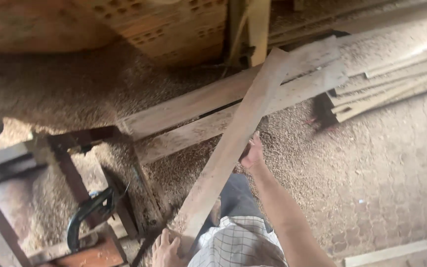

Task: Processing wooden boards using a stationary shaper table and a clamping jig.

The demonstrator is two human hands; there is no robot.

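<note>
A long pale wooden plank (233, 143) runs diagonally from bottom centre up toward a pile of boards. My left hand (166, 249) grips its near end at the bottom of the head view. My right hand (252, 154) holds the plank's right edge about halfway along, arm stretched forward. The plank's far end lies over two longer boards (253, 106) that lie across the floor.
Sawdust covers the floor (371, 163). A heap of sawdust (70, 89) lies at left below a brick wall (169, 29). A rusty metal frame (70, 173) with a dark clamp (87, 212) stands at lower left. More boards (391, 81) are stacked at right.
</note>
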